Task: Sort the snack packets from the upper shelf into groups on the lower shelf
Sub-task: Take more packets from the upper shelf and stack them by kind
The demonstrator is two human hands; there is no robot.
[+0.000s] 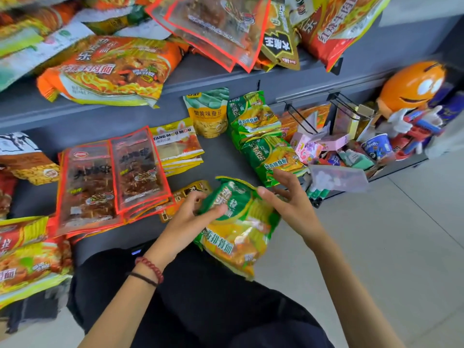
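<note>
A green and yellow noodle packet [238, 232] hangs over the front edge of the lower shelf [221, 156]. My left hand [190, 217] grips its left side, thumb laid across the front. My right hand [288, 197] touches its top right corner with fingers spread. Two matching green packets [261, 136] lie stacked at the right of the lower shelf. Red-edged clear packets [113, 182] lie in a pile on the left, yellow packets [178, 144] behind them. The upper shelf [206, 71] holds a jumble, among them an orange noodle packet [110, 71] and red-edged packets [216, 28].
A bean snack pouch [208, 114] stands against the back of the lower shelf. Orange noodle packets [27, 257] lie at the far left. A wire rack of small boxes [334, 144] and an orange figure [411, 84] stand to the right. My dark-clothed lap [200, 297] is below.
</note>
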